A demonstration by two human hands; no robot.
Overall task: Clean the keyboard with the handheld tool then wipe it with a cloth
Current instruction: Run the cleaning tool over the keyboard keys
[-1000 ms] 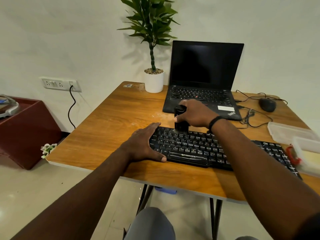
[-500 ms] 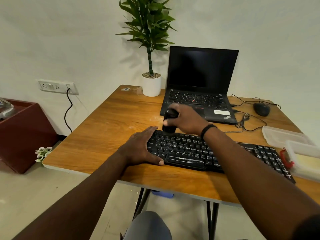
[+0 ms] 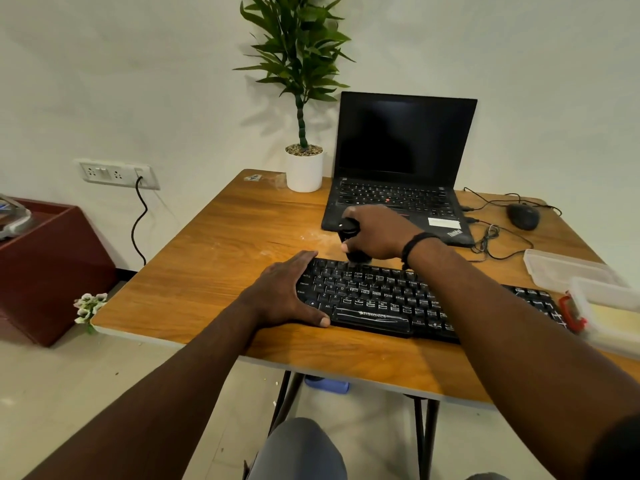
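A black keyboard (image 3: 381, 299) lies across the front of the wooden table (image 3: 214, 271). My left hand (image 3: 287, 292) lies flat on the keyboard's left end, thumb along its front edge, fingers apart. My right hand (image 3: 377, 233) is closed around a black handheld tool (image 3: 348, 233), held upright with its lower end at the keyboard's top row, left of centre. The tool's tip is partly hidden by my fingers. No cloth is in view.
An open black laptop (image 3: 401, 157) sits behind the keyboard, a white potted plant (image 3: 304, 169) to its left. A mouse (image 3: 523, 216) with tangled cables lies at the back right. Clear plastic boxes (image 3: 568, 268) and a red object (image 3: 573, 313) crowd the right edge.
My right hand has slid the tool leftward along the keyboard's top row. My left hand stays on the left end. The view has tilted slightly.
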